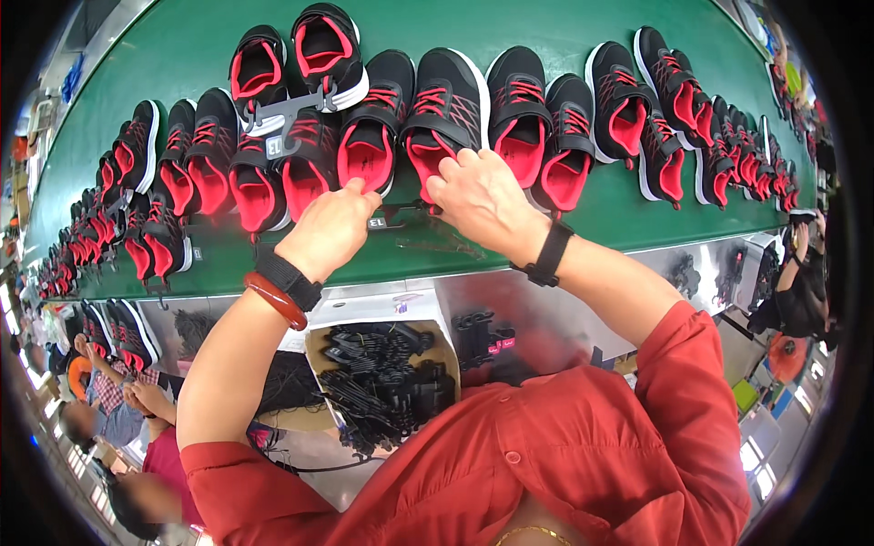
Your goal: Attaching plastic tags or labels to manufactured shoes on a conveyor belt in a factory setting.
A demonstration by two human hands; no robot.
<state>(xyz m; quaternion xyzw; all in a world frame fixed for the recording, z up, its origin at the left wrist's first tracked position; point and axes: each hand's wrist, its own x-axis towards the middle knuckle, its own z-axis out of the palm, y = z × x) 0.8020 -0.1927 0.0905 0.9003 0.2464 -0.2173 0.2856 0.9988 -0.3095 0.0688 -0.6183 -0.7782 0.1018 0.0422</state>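
Note:
Two black sneakers with pink-red linings stand side by side, heels toward me: the left sneaker (pixel 370 150) and the right sneaker (pixel 443 105). Between their heels spans a black plastic shoe hanger (pixel 401 217) with a small size tag. My left hand (pixel 330 227) is closed, pinching the hanger's left end by the left sneaker's heel. Curled over the heel of the right sneaker, my right hand (pixel 482 200) is closed too, close to the hanger's other end. Its fingertips are partly hidden.
Rows of similar sneakers (pixel 517 105) line the green table (pixel 437 23) on both sides. A pair joined by a grey hanger (pixel 291 111) rests on other shoes at left. Below the table edge stands a box (pixel 314 350) of black hangers (pixel 382 373). Other people (pixel 137 437) sit at lower left.

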